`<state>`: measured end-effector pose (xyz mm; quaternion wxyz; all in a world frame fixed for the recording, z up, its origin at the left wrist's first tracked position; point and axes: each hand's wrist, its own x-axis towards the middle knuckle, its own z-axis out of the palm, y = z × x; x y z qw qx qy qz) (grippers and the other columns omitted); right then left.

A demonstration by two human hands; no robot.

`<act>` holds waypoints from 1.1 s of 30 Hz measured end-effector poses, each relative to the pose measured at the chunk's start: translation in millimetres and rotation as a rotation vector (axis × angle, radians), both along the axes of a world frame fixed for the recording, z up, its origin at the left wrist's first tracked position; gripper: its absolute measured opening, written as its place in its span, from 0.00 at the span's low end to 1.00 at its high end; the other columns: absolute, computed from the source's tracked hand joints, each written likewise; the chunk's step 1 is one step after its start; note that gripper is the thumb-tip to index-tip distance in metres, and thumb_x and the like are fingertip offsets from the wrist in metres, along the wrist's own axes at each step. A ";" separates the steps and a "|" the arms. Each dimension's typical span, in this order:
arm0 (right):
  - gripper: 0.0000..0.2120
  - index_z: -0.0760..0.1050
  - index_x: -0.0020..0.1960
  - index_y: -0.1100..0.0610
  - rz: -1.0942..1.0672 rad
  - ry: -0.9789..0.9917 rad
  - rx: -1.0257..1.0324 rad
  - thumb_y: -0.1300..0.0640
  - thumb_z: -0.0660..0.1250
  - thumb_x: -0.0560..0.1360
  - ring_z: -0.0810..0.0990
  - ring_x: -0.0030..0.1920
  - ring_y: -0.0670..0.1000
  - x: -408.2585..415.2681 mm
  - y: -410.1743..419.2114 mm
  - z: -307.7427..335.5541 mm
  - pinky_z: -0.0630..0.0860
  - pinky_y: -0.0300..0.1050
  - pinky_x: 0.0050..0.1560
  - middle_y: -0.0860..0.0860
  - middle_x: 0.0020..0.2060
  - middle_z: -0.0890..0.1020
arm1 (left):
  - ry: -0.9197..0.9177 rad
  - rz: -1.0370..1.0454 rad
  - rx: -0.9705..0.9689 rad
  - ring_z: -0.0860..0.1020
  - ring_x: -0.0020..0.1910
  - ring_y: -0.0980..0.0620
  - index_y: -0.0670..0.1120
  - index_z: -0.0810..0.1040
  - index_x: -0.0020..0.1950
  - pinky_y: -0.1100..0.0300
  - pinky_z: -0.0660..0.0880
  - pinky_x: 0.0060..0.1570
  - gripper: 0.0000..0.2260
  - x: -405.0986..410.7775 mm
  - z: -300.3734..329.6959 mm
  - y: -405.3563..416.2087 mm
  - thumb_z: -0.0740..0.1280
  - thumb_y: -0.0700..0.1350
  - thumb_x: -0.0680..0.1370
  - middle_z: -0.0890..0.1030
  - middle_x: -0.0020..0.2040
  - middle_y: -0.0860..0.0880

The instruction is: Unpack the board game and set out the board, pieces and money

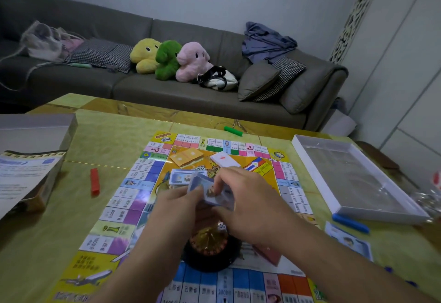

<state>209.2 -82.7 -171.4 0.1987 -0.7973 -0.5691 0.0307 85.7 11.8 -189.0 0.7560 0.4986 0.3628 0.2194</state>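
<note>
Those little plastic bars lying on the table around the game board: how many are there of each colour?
Red plastic bar, left of the board: 1
Green plastic bar, beyond the board's far edge: 1
Blue plastic bar, right of the board beside the clear-bottomed white tray: 1
Total: 3

Both hands meet over the middle of the game board point(133, 197), the left hand point(177, 203) and right hand point(250, 197) gripping a stack of bluish paper money point(214, 191) between them. Beneath the wrists sits a black roulette wheel point(208, 246) with a white die point(222, 226) on it. A red bar point(94, 181) lies left on the desk point(114, 135), a blue bar point(350, 223) right, beside the empty box tray point(317, 169).
</note>
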 end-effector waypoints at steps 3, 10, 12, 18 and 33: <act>0.10 0.75 0.50 0.46 -0.057 0.090 0.062 0.51 0.76 0.75 0.78 0.50 0.45 21.6 5.4 0.9 0.80 0.48 0.50 0.43 0.50 0.79 | -0.011 -0.002 -0.048 0.87 0.46 0.38 0.35 0.82 0.52 0.45 0.83 0.53 0.10 19.0 4.4 7.8 0.64 0.40 0.84 0.87 0.45 0.36; 0.07 0.78 0.45 0.50 -0.477 0.079 0.087 0.54 0.77 0.76 0.83 0.43 0.50 168.1 68.3 -27.8 0.83 0.51 0.42 0.51 0.47 0.84 | 0.032 0.008 0.192 0.87 0.46 0.42 0.41 0.83 0.50 0.44 0.83 0.47 0.05 35.6 -3.7 23.7 0.68 0.35 0.80 0.88 0.43 0.41; 0.07 0.77 0.47 0.53 -0.591 0.021 0.058 0.53 0.74 0.78 0.82 0.45 0.53 217.9 94.7 -40.4 0.83 0.53 0.44 0.53 0.47 0.83 | 0.011 0.002 0.252 0.87 0.45 0.43 0.41 0.83 0.48 0.47 0.82 0.42 0.08 34.7 -10.3 30.3 0.66 0.31 0.80 0.88 0.41 0.42; 0.09 0.78 0.55 0.57 -0.709 -0.081 -0.024 0.51 0.70 0.81 0.80 0.50 0.59 294.9 149.0 -73.1 0.72 0.48 0.42 0.57 0.52 0.83 | -0.087 0.007 0.330 0.87 0.42 0.42 0.47 0.86 0.39 0.51 0.83 0.35 0.10 36.8 -21.0 50.4 0.73 0.34 0.75 0.87 0.39 0.40; 0.08 0.82 0.57 0.53 -0.078 0.055 0.057 0.59 0.66 0.82 0.79 0.55 0.49 93.8 97.1 -38.3 0.79 0.46 0.55 0.49 0.54 0.82 | 0.084 0.247 0.263 0.83 0.38 0.46 0.42 0.82 0.46 0.51 0.78 0.34 0.11 0.6 -15.5 49.9 0.61 0.32 0.81 0.87 0.39 0.45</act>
